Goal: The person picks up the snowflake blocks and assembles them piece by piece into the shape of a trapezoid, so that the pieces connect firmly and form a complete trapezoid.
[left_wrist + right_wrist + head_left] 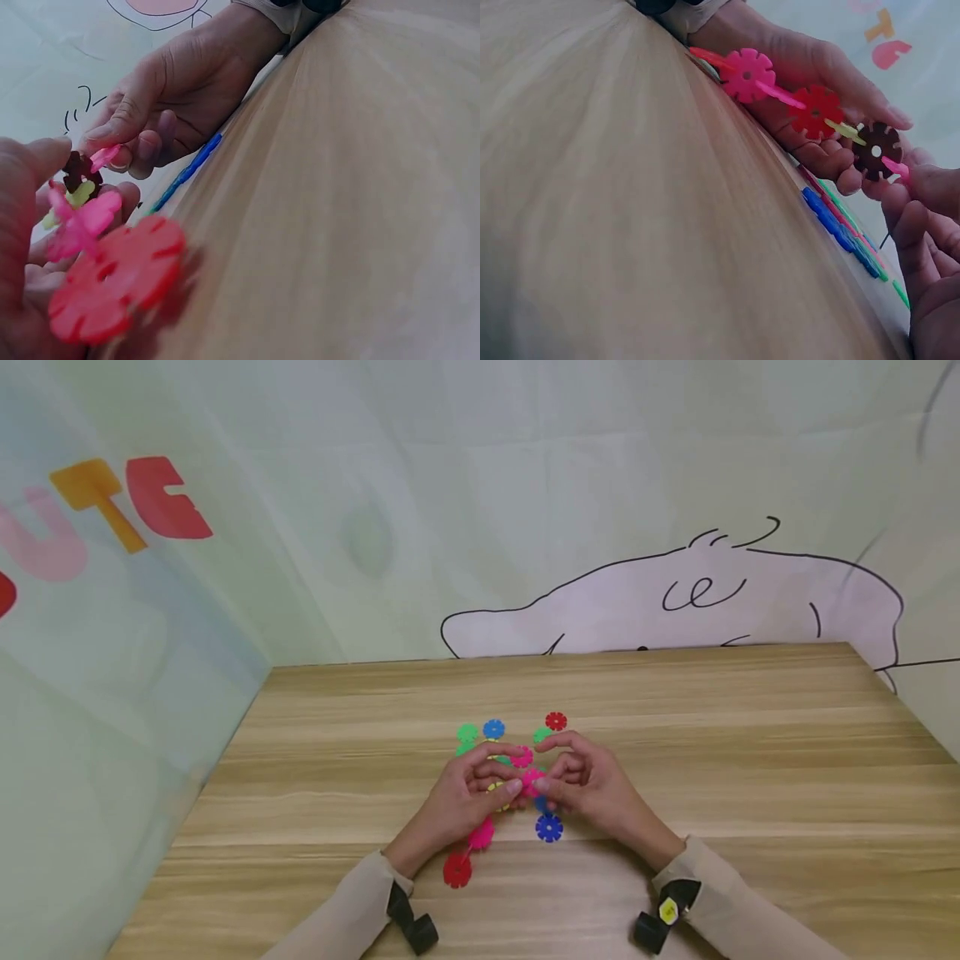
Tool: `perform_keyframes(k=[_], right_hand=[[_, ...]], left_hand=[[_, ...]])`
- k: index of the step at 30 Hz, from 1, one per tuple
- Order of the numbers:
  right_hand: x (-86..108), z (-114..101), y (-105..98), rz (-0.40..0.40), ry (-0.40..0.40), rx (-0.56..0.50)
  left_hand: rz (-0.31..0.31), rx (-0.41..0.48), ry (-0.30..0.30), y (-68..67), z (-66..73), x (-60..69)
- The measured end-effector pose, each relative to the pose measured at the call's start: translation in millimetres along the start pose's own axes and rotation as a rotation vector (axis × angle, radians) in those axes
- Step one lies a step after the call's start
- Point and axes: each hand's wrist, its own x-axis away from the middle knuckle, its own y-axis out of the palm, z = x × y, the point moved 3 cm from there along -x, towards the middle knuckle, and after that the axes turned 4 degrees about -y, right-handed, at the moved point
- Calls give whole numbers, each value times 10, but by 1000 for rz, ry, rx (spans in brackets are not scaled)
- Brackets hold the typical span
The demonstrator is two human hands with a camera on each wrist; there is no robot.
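A chain of notched plastic discs ends in a red disc [457, 870] [116, 277], with a pink disc [482, 834] [748, 75] beside it. Further along, the right wrist view shows another red disc [815, 112], a yellow one edge-on and a dark brown disc [877, 151]. The left hand [461, 797] [802, 75] holds the chain near the brown disc. Between thumb and fingers, the right hand [600, 789] [187, 82] pinches a pink disc [532, 782] [896, 169], which meets the brown disc's edge. Fingers partly cover that joint.
Behind and beneath the hands, more discs lie on the wooden table [750, 735]: green [467, 732], blue [493, 728], red [556, 721] and pink [521, 756]. A dark blue disc [549, 827] lies nearer the front. A printed cloth [300, 527] hangs behind the table.
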Motion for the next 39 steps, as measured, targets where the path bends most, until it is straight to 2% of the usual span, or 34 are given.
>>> perform_keyframes(k=[3,7,11,14,19,23,29,33,39], right_hand=[[2,2,-13,8,17,45],[-29,27,-104,117,12,111],[-135,61,-248,253,-38,317],[-239,96,-349,297,-62,488],[-419,165,-472,288,-74,633],[-510,189,-508,235,-51,695],[-541,174,-479,150,-25,760],[-543,163,-460,137,-26,787],[-547,168,-453,154,38,771]], left_hand=[[-6,-1,1,7,-3,-1],[-12,2,-4,13,0,-2],[-25,17,2,12,10,-7],[-44,32,12,10,17,-12],[-64,34,38,10,23,-18],[-58,9,46,4,26,-14],[-58,-7,48,-3,25,-5],[-47,-37,38,-11,15,-1],[-29,-90,46,-22,11,4]])
